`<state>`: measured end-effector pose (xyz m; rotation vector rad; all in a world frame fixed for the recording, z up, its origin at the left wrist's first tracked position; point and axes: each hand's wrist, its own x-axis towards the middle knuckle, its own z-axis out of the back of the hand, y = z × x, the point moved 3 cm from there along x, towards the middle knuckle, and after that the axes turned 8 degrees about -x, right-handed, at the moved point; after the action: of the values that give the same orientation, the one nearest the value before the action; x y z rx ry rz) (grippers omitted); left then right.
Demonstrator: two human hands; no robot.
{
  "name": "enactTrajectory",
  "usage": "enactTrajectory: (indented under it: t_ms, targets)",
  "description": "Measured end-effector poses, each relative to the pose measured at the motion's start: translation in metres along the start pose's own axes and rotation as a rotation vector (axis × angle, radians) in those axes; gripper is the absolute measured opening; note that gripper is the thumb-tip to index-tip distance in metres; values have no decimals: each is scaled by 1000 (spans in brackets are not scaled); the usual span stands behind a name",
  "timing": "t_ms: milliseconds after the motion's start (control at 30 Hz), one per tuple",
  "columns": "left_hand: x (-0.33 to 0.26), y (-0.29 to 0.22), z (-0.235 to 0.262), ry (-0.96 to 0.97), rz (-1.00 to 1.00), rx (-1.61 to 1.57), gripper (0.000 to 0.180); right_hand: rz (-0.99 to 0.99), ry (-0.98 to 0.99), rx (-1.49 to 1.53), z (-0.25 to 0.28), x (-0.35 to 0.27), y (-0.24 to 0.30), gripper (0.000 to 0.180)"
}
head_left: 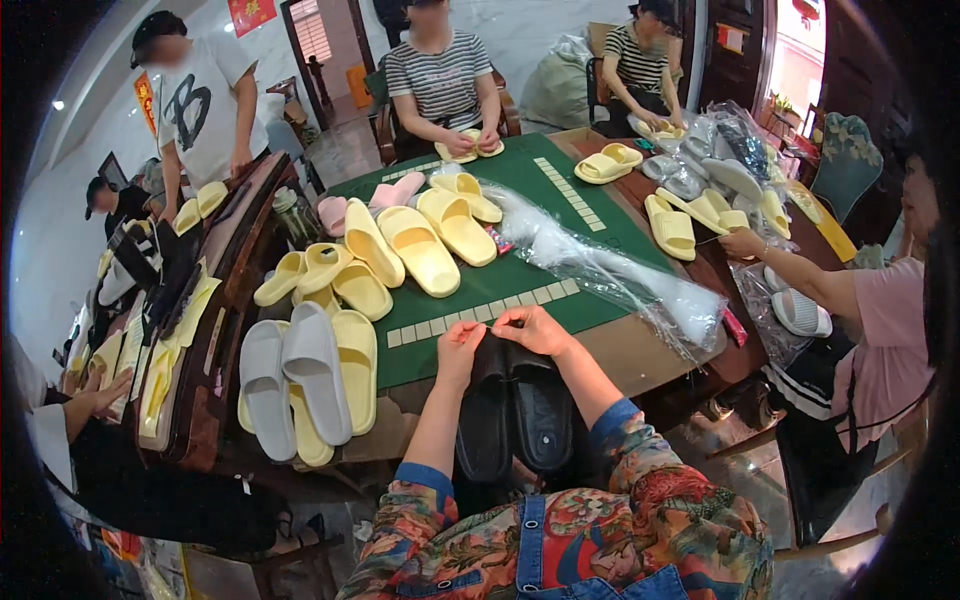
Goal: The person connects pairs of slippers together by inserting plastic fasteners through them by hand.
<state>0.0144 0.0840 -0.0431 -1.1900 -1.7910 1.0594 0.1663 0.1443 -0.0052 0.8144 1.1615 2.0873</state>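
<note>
Nearest, between the person's two forearms, there is a pair of black slippers (541,408), which lie side by side, lengthwise, in front of the flowered garment (640,505). Just at their far ends the two hands come close together. The left hand (459,354) has its fingers curled, with the thumb and forefinger closed in a pinch. The right hand (533,331) is bent in the same way, its fingertips also brought together. Between the fingertips of both hands there may be something small and dark, but I cannot tell what it is.

To the left of the hands, two grey slippers (319,368) lie partly over yellow slippers (357,360) at the table edge. Beyond the hands, a row of pale tiles (480,312) crosses the green table mat (405,365). Farther on, more yellow slides (420,250) are gathered in a loose heap, with pink slippers (398,190) behind them. To the right of this heap is spread clear plastic wrapping (610,262). On the right side, a co-worker in a pink top (885,325) reaches toward yellow slippers. At the far edge, a co-worker in a striped shirt (440,82) holds a yellow pair.
</note>
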Motion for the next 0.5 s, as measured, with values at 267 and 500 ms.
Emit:
enactTrajectory:
  t_ms: [267, 500]
  targets:
    - [2, 1, 2, -12, -80, -5, 8, 20, 39, 65, -2, 0, 1, 14]
    - [-2, -3, 0, 49, -12, 71, 14, 78, 22, 92, -4, 0, 6, 16]
